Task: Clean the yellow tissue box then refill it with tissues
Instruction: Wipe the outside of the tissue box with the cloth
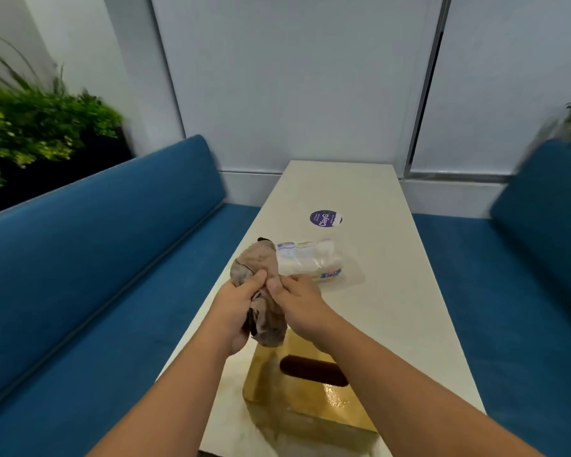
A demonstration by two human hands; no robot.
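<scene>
The yellow tissue box [297,394] stands on the near end of the white table [393,258], its dark oval slot facing up and a wet shine on its top. Above its far edge I hold a crumpled brown cloth [261,258] in the air. My left hand [236,311] grips the lower part of the cloth. My right hand [297,301] pinches the cloth's middle between thumb and fingers. A clear plastic pack of white tissues [314,262] lies on the table just beyond my hands.
A round purple sticker [324,218] sits farther along the table. Blue sofas flank the table, one on the left [96,258] and one on the right [524,275]. Green plants [30,127] stand behind the left sofa. White wall panels close off the far end.
</scene>
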